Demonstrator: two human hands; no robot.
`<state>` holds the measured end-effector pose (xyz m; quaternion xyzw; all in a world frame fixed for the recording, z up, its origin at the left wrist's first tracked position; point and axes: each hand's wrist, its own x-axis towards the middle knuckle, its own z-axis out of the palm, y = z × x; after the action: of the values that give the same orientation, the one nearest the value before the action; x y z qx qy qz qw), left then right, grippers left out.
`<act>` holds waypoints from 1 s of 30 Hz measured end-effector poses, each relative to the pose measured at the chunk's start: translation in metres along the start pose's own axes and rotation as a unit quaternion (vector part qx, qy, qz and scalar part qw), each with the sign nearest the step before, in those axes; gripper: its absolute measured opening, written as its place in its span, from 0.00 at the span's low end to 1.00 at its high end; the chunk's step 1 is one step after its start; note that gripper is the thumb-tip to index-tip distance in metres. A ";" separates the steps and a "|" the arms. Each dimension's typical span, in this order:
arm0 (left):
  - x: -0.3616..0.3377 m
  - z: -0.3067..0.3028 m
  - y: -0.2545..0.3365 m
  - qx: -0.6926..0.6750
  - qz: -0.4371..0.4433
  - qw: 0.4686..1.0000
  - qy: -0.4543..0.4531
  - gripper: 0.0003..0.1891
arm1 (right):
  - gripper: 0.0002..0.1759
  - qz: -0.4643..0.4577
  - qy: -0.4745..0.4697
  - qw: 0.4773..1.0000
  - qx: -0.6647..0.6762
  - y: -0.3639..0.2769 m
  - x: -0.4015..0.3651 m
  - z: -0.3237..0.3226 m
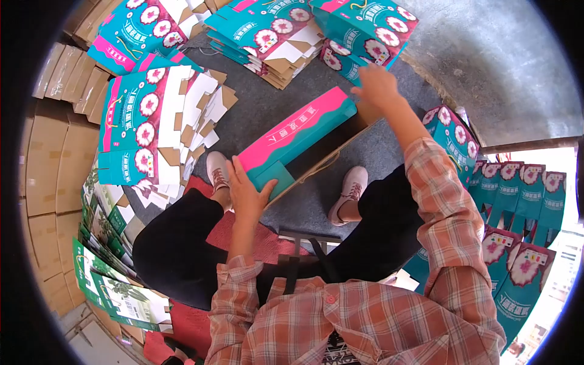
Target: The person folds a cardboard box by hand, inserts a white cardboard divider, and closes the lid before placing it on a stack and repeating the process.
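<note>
The person sits on a low seat with a half-made box (296, 129) held over the grey floor mat (255, 103), between their two pale shoes. The box is long, teal with a bright pink face turned up, and it lies slantwise, its near end at the left and its far end at the right. Its open side faces the person and shows a plain brown cardboard edge. The inside is in shadow, so I cannot tell what it holds.

The left hand (246, 196) is clasped round the near end, thumb on the teal end flap and fingers underneath. The right hand (377, 85) is at the far end with its fingers spread over the corner. Whether it grips there or only presses, I cannot tell.

To the left, just beside the box, lies a stack of flat box blanks (146, 121), teal with white flowers and their white and brown flaps fanned out. A second pile of blanks (267, 33) sits at the far side, and a made-up box (368, 24) stands just right of it, near the right hand. Stacked brown cartons (55, 158) line the far left. Green printed flat packs (118, 292) lean at the near left. On the right, finished teal boxes (523, 194) stand upright in rows, close together.
</note>
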<state>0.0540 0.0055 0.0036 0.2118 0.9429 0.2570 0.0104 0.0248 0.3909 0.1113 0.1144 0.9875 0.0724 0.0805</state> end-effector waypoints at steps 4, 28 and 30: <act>0.002 0.001 -0.001 -0.080 -0.057 0.994 -0.048 0.59 | 0.44 0.149 -0.218 0.930 0.254 0.023 -0.015 -0.021; 0.002 0.003 -0.031 -0.347 -0.244 0.899 -0.106 0.30 | 0.63 0.048 -0.204 0.955 0.208 -0.010 -0.010 0.061; 0.004 0.008 -0.042 -0.450 -0.349 0.802 -0.180 0.31 | 0.60 0.040 -0.199 0.954 0.219 -0.007 -0.010 0.061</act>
<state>0.0346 -0.0216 -0.0232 -0.1172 0.7130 0.5882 0.3632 0.0440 0.3897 0.0523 0.1802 0.9378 -0.1668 0.2454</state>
